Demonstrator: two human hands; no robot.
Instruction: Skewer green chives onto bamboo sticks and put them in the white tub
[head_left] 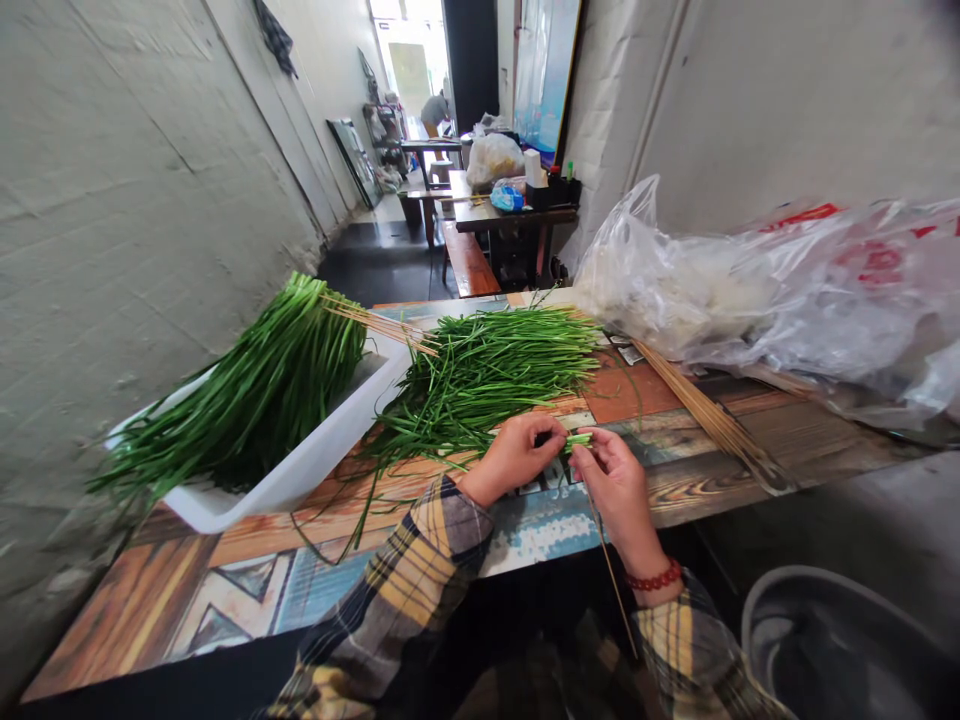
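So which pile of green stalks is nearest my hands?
The pile on the table, just beyond your left hand; the other pile lies in the white tray.

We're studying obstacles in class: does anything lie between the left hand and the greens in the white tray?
Yes: between them and the left hand lie loose greens on the tabletop, plus the tray's near wall.

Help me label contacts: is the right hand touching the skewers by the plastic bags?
Apart. The head view shows bare tabletop between the right hand and those skewers.
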